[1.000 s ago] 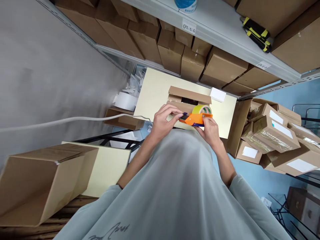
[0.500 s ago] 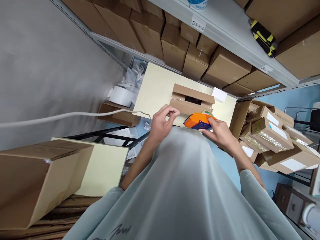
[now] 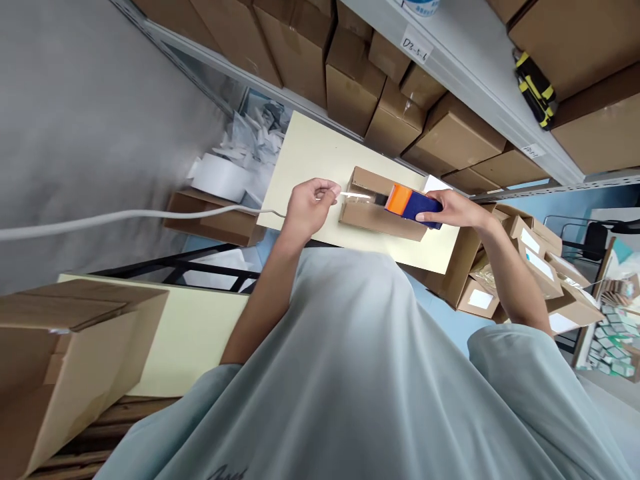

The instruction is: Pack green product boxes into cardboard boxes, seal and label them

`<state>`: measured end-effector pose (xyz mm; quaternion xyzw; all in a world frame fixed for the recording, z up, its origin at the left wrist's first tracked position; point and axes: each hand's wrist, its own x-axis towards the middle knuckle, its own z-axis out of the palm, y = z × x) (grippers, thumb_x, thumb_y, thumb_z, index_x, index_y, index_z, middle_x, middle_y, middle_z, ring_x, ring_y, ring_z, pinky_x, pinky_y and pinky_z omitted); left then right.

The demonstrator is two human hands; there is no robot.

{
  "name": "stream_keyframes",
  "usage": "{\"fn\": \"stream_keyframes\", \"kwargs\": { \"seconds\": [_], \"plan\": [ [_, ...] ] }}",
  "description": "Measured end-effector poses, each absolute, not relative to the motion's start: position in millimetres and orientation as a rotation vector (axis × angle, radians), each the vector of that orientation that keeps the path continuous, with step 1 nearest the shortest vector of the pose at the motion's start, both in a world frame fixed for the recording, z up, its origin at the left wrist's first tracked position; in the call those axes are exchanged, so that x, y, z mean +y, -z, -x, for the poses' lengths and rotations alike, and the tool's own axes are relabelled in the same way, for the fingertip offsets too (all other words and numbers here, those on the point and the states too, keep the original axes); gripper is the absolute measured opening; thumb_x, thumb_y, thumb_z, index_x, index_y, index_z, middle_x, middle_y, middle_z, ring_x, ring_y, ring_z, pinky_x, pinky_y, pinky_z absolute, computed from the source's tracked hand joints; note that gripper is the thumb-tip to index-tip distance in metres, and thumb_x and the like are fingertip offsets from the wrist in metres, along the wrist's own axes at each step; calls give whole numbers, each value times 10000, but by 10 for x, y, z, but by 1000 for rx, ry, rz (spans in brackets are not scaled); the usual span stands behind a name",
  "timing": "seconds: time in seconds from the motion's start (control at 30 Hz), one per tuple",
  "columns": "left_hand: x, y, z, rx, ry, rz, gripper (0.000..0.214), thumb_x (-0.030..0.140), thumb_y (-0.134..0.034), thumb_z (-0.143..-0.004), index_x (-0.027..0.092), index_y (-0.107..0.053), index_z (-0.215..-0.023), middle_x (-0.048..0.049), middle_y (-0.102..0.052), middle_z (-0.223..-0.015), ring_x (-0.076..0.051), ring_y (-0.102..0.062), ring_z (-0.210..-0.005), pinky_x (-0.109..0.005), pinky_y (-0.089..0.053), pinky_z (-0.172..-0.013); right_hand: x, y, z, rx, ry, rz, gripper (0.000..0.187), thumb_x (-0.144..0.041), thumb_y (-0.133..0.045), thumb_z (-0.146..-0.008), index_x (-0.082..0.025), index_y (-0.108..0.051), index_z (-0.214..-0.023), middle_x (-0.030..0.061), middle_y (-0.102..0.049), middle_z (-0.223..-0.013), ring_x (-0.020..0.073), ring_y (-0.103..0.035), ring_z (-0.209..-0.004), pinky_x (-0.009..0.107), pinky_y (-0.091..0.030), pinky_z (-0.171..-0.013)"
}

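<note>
My right hand (image 3: 453, 208) is wrapped round an orange and dark blue tape dispenser (image 3: 423, 205), held over the right part of a small cardboard box (image 3: 385, 219). From the dispenser a shiny strip of clear tape (image 3: 361, 196) stretches leftward across the box. Its free end is pinched between the thumb and forefinger of my left hand (image 3: 311, 208), just off the box's left end. The dispenser and my right hand hide part of the box top, where a dark gap shows.
The box lies on a pale yellow table (image 3: 295, 157). Behind it is a shelf of cardboard boxes (image 3: 395, 123); yellow-black cutters (image 3: 536, 90) lie on the shelf above. A white cable (image 3: 200, 210) runs in from the left. Packed parcels (image 3: 530, 257) are piled at right.
The dispenser has moved up over the box and turned, its orange end now facing left. My left hand has shifted left and up, and a tape strip now shows between my hands.
</note>
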<state>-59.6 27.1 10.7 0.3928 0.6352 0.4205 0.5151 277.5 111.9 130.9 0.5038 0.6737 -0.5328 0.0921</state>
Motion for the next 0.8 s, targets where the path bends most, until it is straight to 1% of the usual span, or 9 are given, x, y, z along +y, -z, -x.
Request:
{"fn": "stream_keyframes", "kwargs": {
  "seconds": [0.07, 0.17, 0.3, 0.47, 0.6, 0.8],
  "plan": [
    [342, -106, 605, 1524, -982, -893, 234, 396, -771, -897, 169, -758, -953, -70, -808, -990, -205, -770, -927, -355, -696, -919, 1209, -1241, -2731, 1917, 1618, -1524, 678, -814, -945, -687, -210, -729, -906, 19, -770, -766, 196, -698, -679, 288, -554, -575],
    [406, -80, 620, 1506, -945, -828, 163, 315, -754, -879, 154, -758, -906, -70, -800, -954, -196, -768, -888, -348, -698, -886, 1284, -1126, -2661, 1825, 1663, -1512, 697, -817, -968, -640, -211, -739, -897, 16, -780, -767, 194, -700, -687, 285, -590, -585],
    [431, -80, 646, 1491, -905, -774, 148, 291, -753, -877, 144, -756, -897, -56, -779, -885, -190, -771, -855, -344, -700, -861, 1327, -1088, -2585, 1778, 1688, -1498, 694, -803, -974, -639, -201, -742, -894, 14, -775, -765, 184, -698, -678, 279, -598, -596],
    [423, -240, 703, 1449, -909, -773, 158, 298, -774, -896, 147, -759, -939, -48, -772, -862, -177, -773, -819, -360, -701, -880, 1376, -1275, -2559, 1721, 1699, -1521, 720, -813, -965, -647, -185, -756, -931, 33, -791, -811, 198, -718, -711, 282, -606, -615],
    [428, -361, 737, 1421, -914, -777, 145, 284, -760, -922, 141, -760, -951, -42, -766, -844, -166, -769, -797, -373, -704, -895, 1423, -1403, -2555, 1679, 1715, -1505, 724, -832, -955, -645, -186, -757, -907, 43, -791, -806, 217, -727, -727, 299, -610, -633],
    [441, -337, 712, 1433, -874, -734, 106, 227, -735, -918, 128, -773, -930, -32, -750, -813, -153, -757, -772, -388, -704, -912, 1461, -1313, -2573, 1629, 1734, -1459, 718, -836, -951, -648, -193, -751, -897, 37, -778, -794, 199, -705, -701, 295, -592, -635]
  ]
}}
